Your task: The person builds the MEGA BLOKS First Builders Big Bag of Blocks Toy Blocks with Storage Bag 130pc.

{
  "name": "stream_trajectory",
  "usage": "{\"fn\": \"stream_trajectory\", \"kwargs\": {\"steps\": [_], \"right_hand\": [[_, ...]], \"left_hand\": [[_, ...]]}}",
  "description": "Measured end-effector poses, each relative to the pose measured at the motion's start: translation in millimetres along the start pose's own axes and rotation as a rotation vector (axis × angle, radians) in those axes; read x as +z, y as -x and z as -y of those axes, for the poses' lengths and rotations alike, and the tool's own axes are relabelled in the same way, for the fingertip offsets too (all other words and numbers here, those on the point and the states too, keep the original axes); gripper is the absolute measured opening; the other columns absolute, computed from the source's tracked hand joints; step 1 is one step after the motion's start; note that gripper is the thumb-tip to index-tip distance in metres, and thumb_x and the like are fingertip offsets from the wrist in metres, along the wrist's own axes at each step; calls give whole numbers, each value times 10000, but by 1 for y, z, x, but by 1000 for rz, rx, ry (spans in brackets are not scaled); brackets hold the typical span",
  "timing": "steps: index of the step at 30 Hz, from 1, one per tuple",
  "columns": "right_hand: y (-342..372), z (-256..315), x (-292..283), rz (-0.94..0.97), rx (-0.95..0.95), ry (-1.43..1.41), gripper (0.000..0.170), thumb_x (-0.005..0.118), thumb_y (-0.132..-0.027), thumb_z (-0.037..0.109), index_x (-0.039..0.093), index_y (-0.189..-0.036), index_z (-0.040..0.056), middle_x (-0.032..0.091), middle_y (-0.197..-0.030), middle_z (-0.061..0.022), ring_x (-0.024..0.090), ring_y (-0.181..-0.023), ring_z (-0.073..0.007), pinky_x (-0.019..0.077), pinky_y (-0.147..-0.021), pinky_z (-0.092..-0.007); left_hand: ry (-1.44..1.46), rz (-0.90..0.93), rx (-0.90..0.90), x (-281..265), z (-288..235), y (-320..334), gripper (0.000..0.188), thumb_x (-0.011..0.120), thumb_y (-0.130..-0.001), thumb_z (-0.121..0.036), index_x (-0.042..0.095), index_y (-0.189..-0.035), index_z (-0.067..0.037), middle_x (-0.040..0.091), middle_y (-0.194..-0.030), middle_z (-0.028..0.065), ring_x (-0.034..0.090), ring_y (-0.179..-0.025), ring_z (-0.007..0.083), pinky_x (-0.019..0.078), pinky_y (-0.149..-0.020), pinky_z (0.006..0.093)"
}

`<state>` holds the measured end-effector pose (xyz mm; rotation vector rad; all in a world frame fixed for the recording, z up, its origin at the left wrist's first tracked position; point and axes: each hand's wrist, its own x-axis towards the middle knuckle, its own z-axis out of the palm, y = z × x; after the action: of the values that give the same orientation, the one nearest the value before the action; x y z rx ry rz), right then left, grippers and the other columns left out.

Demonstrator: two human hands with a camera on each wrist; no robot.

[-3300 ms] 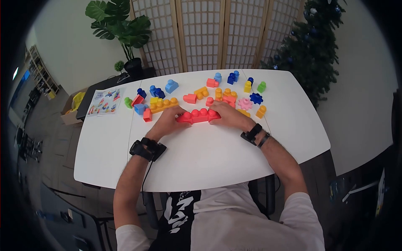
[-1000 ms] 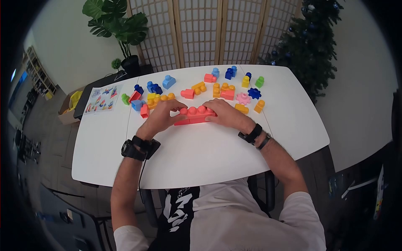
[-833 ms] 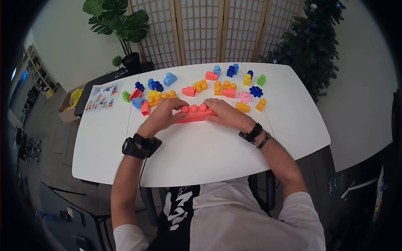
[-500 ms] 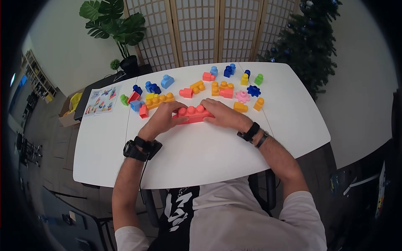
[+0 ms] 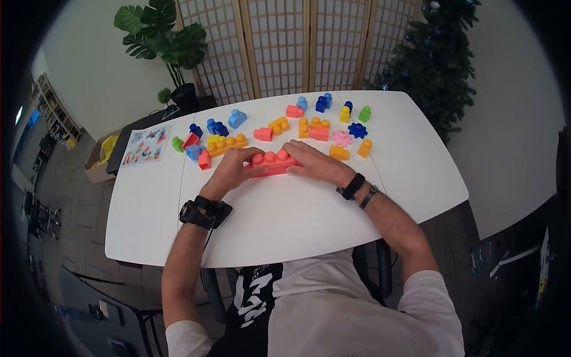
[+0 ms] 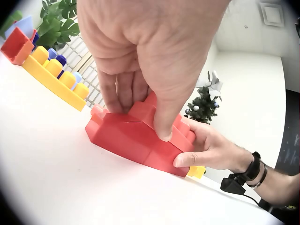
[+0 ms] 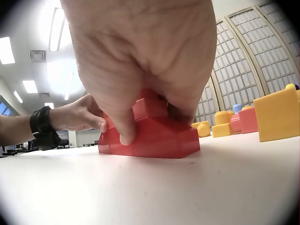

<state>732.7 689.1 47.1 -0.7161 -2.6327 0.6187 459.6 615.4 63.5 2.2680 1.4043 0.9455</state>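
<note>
A low stack of red toy building blocks point(image 5: 275, 169) stands on the white table point(image 5: 285, 226), in front of the loose blocks. Its lower layer has slanted ends, and rounded studs show along the top. My left hand point(image 5: 231, 169) grips the left end from above, its thumb on the near side and its fingers behind. On the right end my right hand point(image 5: 318, 164) holds in the same way. Both wrist views show the thumbs pressed on the red front face point(image 6: 126, 138), at the seam between the layers. Part of the upper layer is hidden by the hands.
Behind the left hand lie a long orange block point(image 5: 229, 144) and a red block point(image 5: 204, 160). An orange block point(image 5: 339, 153), a pink gear point(image 5: 342, 138) and a dark blue gear point(image 5: 357, 130) lie beyond the right hand. A printed sheet point(image 5: 143, 147) is at far left.
At first the hands held one long red row; now red blocks stand in two layers between them. A small red block behind the right hand no longer shows there. Lately the grip hardly changes.
</note>
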Motion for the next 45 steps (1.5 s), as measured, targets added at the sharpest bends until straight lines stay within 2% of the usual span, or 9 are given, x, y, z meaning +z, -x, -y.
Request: {"fn": "stream_trajectory", "kwargs": {"steps": [2,6,18,27,29,38,42,44,45], "right_hand": [[1,1,1,-8,7,-10,439,696,-1005,188,494,-1354,15,542,-1265,-161,555,-1299,-332,479,-1083,-446],[-1,0,3,-28,-3,-1,442,704,-998,189,497,-1349,16,546,-1256,-163,560,-1290,-336,485,-1078,-450],[-2,0,5,-39,-20,9,426,724,-967,145,513,-1315,20,567,-1239,-165,571,-1271,-349,494,-1066,-454],[9,13,3,-14,-3,22,411,731,-954,140,533,-1297,31,587,-1224,-167,585,-1244,-362,503,-1050,-462],[8,11,3,-14,-19,27,412,734,-952,145,537,-1296,32,594,-1222,-167,590,-1241,-360,505,-1049,-463],[8,15,0,0,-2,7,418,743,-930,115,537,-1280,17,598,-1220,-178,584,-1241,-376,506,-1049,-477],[9,14,0,-12,-6,-2,423,742,-931,113,536,-1288,20,600,-1218,-178,582,-1241,-378,505,-1051,-477],[9,16,0,-3,3,11,430,743,-930,112,535,-1295,23,603,-1225,-181,582,-1253,-374,504,-1053,-473],[10,18,0,-3,4,9,430,743,-930,112,535,-1295,23,603,-1225,-181,582,-1253,-374,504,-1053,-473]], "left_hand": [[17,22,-41,1,2,0,439,931,-849,-172,763,-1190,46,751,-946,106,722,-866,206,601,-887,320],[0,11,-19,2,3,0,417,920,-852,-150,753,-1175,53,750,-909,141,746,-848,239,612,-857,330],[-42,29,-73,5,-6,-1,432,937,-828,-177,753,-1155,38,711,-888,92,648,-804,188,556,-785,314],[-23,100,-37,7,-6,8,490,926,-834,-206,714,-1223,4,709,-959,111,644,-845,243,545,-799,353],[-34,106,6,7,-4,6,485,920,-835,-234,703,-1208,-11,730,-975,150,672,-844,318,553,-781,409],[-11,193,-57,-4,-11,4,499,903,-863,-262,703,-1249,-18,745,-1020,157,702,-934,323,562,-845,397],[190,72,14,-13,-1,-2,460,877,-889,-247,714,-1256,-22,758,-1032,153,720,-950,332,573,-869,396],[-27,-163,-31,-25,23,-10,387,838,-918,-206,723,-1245,-33,755,-1068,137,714,-1010,340,571,-922,409],[-27,-161,-31,-31,35,-9,387,838,-918,-206,723,-1245,-33,755,-1068,137,714,-1010,340,571,-922,409]]}}
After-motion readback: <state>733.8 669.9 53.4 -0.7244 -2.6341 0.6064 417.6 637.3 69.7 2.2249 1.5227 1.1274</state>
